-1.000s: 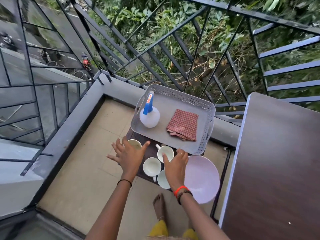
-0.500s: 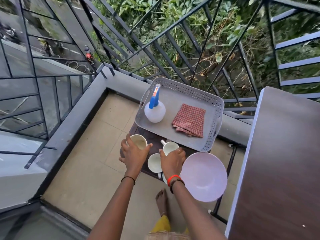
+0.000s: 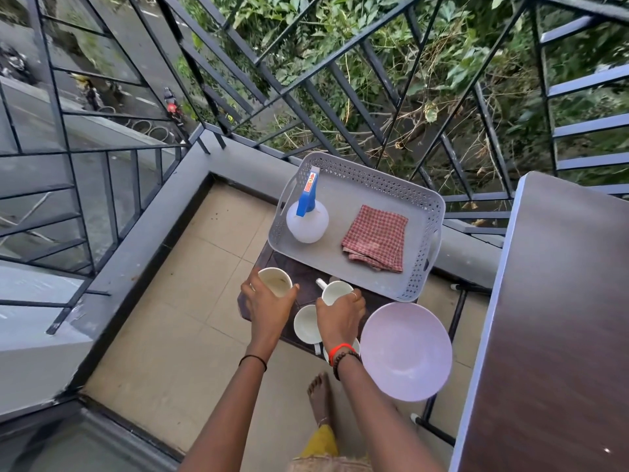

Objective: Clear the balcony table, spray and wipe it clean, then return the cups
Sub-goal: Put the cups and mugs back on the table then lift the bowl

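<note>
The cream cup point(image 3: 275, 282) stands at the left edge of the small dark table point(image 3: 304, 268), and the left hand point(image 3: 269, 304) grips it from the near side, thumb and fingers curled round its rim. Just to its right, the right hand point(image 3: 340, 315) holds the white cup point(image 3: 336, 290) in the same way, fingers bent over its rim. A third cup point(image 3: 305, 323) sits between the two wrists, untouched, and a fourth cup point(image 3: 356, 345) shows only as a sliver beneath the right wrist. A pale lilac bowl point(image 3: 405, 352) lies at the table's near right corner. Behind the cups, a grey perforated tray point(image 3: 343, 267) carries a spray bottle point(image 3: 307, 221) and a folded red checked cloth point(image 3: 376, 237), well apart from each other.
</note>
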### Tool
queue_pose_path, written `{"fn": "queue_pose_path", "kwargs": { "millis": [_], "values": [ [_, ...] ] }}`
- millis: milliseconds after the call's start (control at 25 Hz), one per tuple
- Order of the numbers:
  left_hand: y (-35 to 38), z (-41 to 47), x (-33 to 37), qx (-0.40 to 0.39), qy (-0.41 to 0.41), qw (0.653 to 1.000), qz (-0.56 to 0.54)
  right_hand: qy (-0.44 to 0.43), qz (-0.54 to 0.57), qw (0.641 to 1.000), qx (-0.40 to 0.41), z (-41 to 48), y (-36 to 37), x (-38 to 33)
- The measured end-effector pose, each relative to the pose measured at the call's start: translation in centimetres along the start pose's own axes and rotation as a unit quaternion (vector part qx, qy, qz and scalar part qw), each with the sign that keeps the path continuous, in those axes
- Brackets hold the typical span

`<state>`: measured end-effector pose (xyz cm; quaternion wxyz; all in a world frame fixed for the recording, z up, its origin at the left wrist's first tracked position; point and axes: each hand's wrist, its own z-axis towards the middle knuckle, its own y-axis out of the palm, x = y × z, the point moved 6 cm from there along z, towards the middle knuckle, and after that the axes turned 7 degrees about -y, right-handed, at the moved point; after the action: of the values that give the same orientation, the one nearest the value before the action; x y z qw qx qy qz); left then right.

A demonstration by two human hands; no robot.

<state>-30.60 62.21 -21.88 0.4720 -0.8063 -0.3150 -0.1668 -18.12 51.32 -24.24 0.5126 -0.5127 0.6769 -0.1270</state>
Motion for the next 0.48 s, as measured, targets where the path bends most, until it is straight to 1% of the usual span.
{"fn": "queue_pose_path", "kwargs": {
  "millis": [240,480],
  "values": [
    [-0.2,0.0,-0.3,-0.003,-0.011,1.000,-0.025,-0.024,0.018,1.000,0.008,-0.4,-0.1,-0.8],
    [-1.6,-0.3,0.2,0.030,-0.006,0.998,-0.063,-0.033,0.043,0.998,0.027,-1.1,-0.8,-0.9]
  ]
}}
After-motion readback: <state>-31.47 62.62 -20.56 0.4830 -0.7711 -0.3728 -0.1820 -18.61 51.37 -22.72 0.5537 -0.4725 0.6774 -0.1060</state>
